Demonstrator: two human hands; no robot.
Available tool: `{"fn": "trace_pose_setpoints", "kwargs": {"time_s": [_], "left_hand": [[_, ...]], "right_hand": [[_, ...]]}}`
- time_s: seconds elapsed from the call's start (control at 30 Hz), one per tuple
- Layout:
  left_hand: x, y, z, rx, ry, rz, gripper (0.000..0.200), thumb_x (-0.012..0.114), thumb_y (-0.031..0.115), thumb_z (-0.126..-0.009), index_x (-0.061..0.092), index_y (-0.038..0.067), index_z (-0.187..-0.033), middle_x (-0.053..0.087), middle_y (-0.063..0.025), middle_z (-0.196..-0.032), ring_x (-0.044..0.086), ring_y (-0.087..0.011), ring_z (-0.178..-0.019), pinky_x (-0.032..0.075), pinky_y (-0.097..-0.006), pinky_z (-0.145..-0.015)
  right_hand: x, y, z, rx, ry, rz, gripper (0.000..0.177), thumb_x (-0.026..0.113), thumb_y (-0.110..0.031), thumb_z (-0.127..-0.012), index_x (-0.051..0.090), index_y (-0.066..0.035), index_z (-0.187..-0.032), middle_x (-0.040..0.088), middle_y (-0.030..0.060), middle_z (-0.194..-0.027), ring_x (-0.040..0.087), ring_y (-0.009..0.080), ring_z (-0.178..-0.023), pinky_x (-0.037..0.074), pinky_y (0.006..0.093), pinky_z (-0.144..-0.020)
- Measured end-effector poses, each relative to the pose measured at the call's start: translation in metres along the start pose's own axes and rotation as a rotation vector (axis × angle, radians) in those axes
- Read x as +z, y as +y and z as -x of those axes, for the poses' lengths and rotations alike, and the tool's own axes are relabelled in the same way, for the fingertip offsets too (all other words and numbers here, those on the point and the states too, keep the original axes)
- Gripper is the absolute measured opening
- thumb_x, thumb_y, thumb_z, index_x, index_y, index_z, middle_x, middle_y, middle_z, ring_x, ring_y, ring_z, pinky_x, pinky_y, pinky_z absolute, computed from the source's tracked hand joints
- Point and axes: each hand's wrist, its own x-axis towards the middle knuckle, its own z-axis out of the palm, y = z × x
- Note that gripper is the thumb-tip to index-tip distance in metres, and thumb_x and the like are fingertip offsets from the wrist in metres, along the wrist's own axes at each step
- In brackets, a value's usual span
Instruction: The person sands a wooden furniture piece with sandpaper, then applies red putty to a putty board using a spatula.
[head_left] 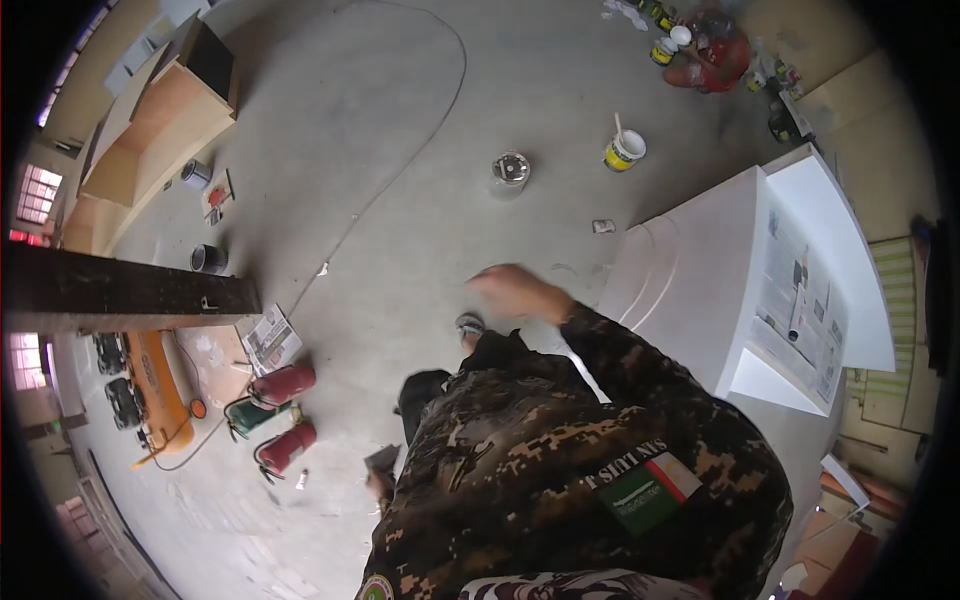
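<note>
My right hand (522,292) reaches out in front of my body over the grey floor (400,240), its sleeve in camouflage cloth. Motion blurs its fingers, so I cannot make out whether it holds anything. Low at my left side, my left hand (378,484) is closed on a small dark grey flat piece (382,458); its exact kind does not show. Part of that hand is hidden by my jacket (560,470). To the right of my right arm stands a white panelled piece of furniture (690,260) with newspaper (795,290) inside it.
Red fire extinguishers (287,450) and an orange compressor (160,390) stand left, below a dark beam (130,290). Ahead are a clear container (510,172) and a paint bucket (624,150). A hose (400,150) crosses the floor. Another person (715,65) crouches far right among cans.
</note>
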Motion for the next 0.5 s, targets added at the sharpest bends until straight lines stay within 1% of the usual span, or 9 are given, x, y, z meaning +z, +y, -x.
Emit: {"fn": "trace_pose_setpoints", "kwargs": {"time_s": [0.03, 0.1, 0.2, 0.27, 0.33, 0.37, 0.43, 0.47, 0.5], "left_hand": [[-0.001, -0.012, 0.001, -0.175, -0.178, 0.270, 0.060, 0.043, 0.056, -0.093, 0.071, 0.003, -0.098, 0.070, -0.0187, -0.084, 0.067, -0.0331, -0.078, 0.050, -0.0512, -0.067], [-0.015, -0.009, -0.025, -0.152, -0.227, 0.254, 0.060, 0.044, 0.057, -0.093, 0.071, 0.003, -0.097, 0.070, -0.0178, -0.083, 0.066, -0.0320, -0.076, 0.050, -0.0503, -0.066], [-0.032, 0.008, -0.078, -0.071, -0.335, 0.248, 0.059, 0.045, 0.057, -0.092, 0.070, 0.004, -0.094, 0.069, -0.0151, -0.080, 0.064, -0.0287, -0.071, 0.049, -0.0477, -0.062], [-0.042, 0.026, -0.123, -0.023, -0.390, 0.262, 0.059, 0.047, 0.058, -0.092, 0.070, 0.004, -0.093, 0.068, -0.0134, -0.079, 0.063, -0.0265, -0.068, 0.048, -0.0459, -0.059], [-0.063, 0.038, -0.164, -0.017, -0.383, 0.307, 0.058, 0.048, 0.059, -0.091, 0.069, 0.004, -0.091, 0.067, -0.0116, -0.077, 0.061, -0.0242, -0.065, 0.048, -0.0441, -0.057], [-0.080, 0.039, -0.178, -0.036, -0.357, 0.339, 0.058, 0.049, 0.059, -0.091, 0.069, 0.005, -0.090, 0.067, -0.0107, -0.076, 0.061, -0.0231, -0.063, 0.047, -0.0432, -0.055], [-0.090, 0.134, -0.256, -0.135, -0.310, 0.427, 0.058, 0.050, 0.059, -0.091, 0.069, 0.005, -0.088, 0.066, -0.0090, -0.074, 0.059, -0.0209, -0.060, 0.047, -0.0415, -0.053], [-0.110, 0.198, -0.322, -0.185, -0.291, 0.491, 0.058, 0.051, 0.060, -0.090, 0.069, 0.005, -0.087, 0.066, -0.0081, -0.073, 0.059, -0.0198, -0.058, 0.046, -0.0406, -0.051], [-0.120, 0.200, -0.315, -0.222, -0.275, 0.552, 0.057, 0.051, 0.060, -0.090, 0.068, 0.005, -0.086, 0.065, -0.0072, -0.072, 0.058, -0.0187, -0.056, 0.046, -0.0397, -0.050]], "right_hand": [[0.011, -0.026, -0.037, -0.035, -0.028, -0.092, 0.034, 0.058, -0.006, -0.076, 0.065, -0.008, -0.109, 0.068, 0.0157, -0.097, 0.065, 0.0350, -0.091, 0.052, 0.0434, -0.081], [0.021, -0.065, -0.103, -0.275, -0.017, -0.112, 0.029, 0.059, -0.008, -0.076, 0.066, -0.008, -0.105, 0.068, 0.0151, -0.096, 0.065, 0.0345, -0.091, 0.051, 0.0440, -0.079], [0.022, -0.089, -0.186, -0.305, -0.136, -0.152, 0.023, 0.054, -0.006, -0.079, 0.065, -0.006, -0.098, 0.067, 0.0169, -0.091, 0.065, 0.0355, -0.090, 0.051, 0.0448, -0.080], [0.019, -0.089, -0.239, -0.286, -0.169, -0.086, 0.017, 0.060, -0.013, -0.081, 0.065, -0.011, -0.097, 0.068, 0.0159, -0.087, 0.066, 0.0363, -0.083, 0.050, 0.0488, -0.073], [0.038, -0.051, -0.277, -0.078, -0.226, -0.251, 0.028, 0.058, -0.012, -0.083, 0.066, -0.012, -0.110, 0.069, 0.0175, -0.088, 0.066, 0.0378, -0.081, 0.051, 0.0481, -0.076], [0.053, -0.018, -0.292, -0.068, -0.202, -0.314, 0.033, 0.057, -0.009, -0.082, 0.065, -0.012, -0.114, 0.069, 0.0181, -0.093, 0.066, 0.0374, -0.082, 0.052, 0.0452, -0.076], [0.056, 0.038, -0.291, 0.205, -0.094, -0.493, 0.039, 0.055, -0.005, -0.077, 0.064, -0.005, -0.114, 0.068, 0.0196, -0.090, 0.063, 0.0373, -0.078, 0.051, 0.0455, -0.072], [0.100, 0.126, -0.271, 0.042, -0.004, 0.018, 0.041, 0.055, -0.005, -0.073, 0.063, -0.003, -0.113, 0.067, 0.0180, -0.081, 0.062, 0.0374, -0.074, 0.051, 0.0479, -0.069], [0.095, 0.160, -0.249, -0.076, 0.181, 0.227, 0.031, 0.059, -0.008, -0.068, 0.068, -0.005, -0.098, 0.066, 0.0154, -0.078, 0.062, 0.0385, -0.074, 0.050, 0.0499, -0.069]]}}
